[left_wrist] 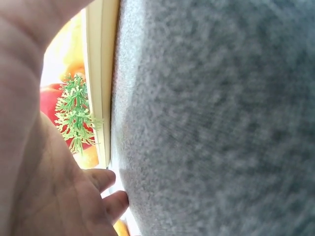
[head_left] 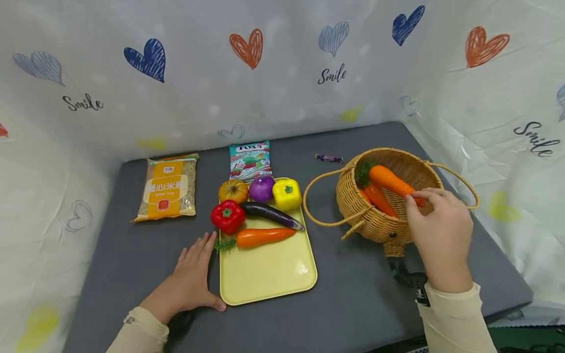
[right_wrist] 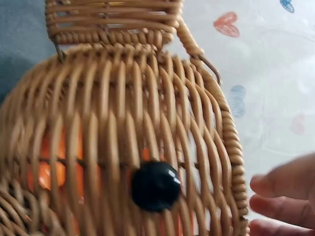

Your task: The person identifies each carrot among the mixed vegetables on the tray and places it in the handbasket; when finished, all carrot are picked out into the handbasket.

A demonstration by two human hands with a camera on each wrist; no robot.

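My right hand (head_left: 441,230) pinches the thick orange end of a carrot (head_left: 390,180) over the wicker basket (head_left: 353,215). The carrot's green top lies at the basket's far left rim, and more orange carrots (head_left: 380,200) lie beneath it inside. In the right wrist view, the basket's weave (right_wrist: 123,108) hides most of the inside, and only fingertips (right_wrist: 266,186) show at the right. My left hand (head_left: 192,274) lies spread at the left edge of the yellow tray (head_left: 269,279), fingers straight, thumb by its near corner. Another carrot (head_left: 265,237) rests on the tray.
On the tray are a red pepper (head_left: 228,216), an eggplant (head_left: 271,214), a yellow pepper (head_left: 287,194), a purple onion (head_left: 262,189) and a small pumpkin (head_left: 234,191). Behind it lie a candy bag (head_left: 250,161) and wrapped candy (head_left: 328,158); a grain bag (head_left: 167,189) sits left.
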